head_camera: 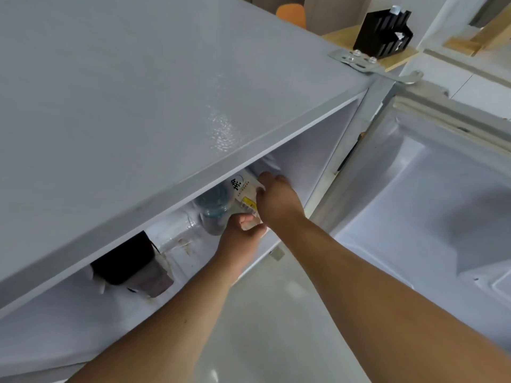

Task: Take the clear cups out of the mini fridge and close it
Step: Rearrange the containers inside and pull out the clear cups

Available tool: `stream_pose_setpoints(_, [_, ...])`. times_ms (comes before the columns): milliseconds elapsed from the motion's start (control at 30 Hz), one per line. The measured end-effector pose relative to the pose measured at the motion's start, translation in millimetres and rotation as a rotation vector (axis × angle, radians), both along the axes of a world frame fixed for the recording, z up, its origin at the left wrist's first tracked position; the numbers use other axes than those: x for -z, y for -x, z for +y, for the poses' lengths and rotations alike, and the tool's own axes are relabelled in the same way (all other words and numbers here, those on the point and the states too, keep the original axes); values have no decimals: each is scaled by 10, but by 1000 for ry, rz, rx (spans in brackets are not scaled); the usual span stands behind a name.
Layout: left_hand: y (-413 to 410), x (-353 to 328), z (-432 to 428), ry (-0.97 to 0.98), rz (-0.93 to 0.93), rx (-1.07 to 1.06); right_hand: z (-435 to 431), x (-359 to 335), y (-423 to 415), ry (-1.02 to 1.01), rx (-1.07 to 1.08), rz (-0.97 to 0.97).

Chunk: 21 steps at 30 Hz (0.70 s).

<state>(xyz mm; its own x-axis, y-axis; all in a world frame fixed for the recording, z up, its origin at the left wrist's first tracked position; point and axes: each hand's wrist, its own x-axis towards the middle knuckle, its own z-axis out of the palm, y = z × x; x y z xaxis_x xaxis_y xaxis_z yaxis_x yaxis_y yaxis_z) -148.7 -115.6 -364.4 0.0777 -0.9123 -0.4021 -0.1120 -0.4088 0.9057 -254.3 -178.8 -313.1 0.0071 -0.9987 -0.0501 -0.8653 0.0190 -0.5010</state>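
I look down over the grey mini fridge (138, 106), whose door (431, 205) stands wide open to the right. Both my hands reach into the compartment. My right hand (279, 200) grips the upper side of a pale labelled container (244, 193) with black lettering and a yellow sticker. My left hand (243, 230) is curled around its lower edge. Just left of it sits a clear ribbed cup (213, 205) with a bluish tint. Another clear cup (177, 230) lies further left. The fridge top hides the back of the compartment.
A dark container with a black lid (130, 261) sits at the left of the fridge interior. A black holder (384, 31) stands on a wooden shelf (345, 37) behind the fridge. A metal hinge (367, 63) juts out at the top right corner. Pale floor (276, 313) lies below my arms.
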Motion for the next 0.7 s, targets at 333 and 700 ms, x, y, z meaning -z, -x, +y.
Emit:
stream_pose_setpoints(333, [-356,-117,358,93,-184,-245,378,-138,-17,383,0,-67])
stream_pose_setpoints(700, [-595,-451,-2,124,-189,-540,212,-107,-456,-219,115,-635])
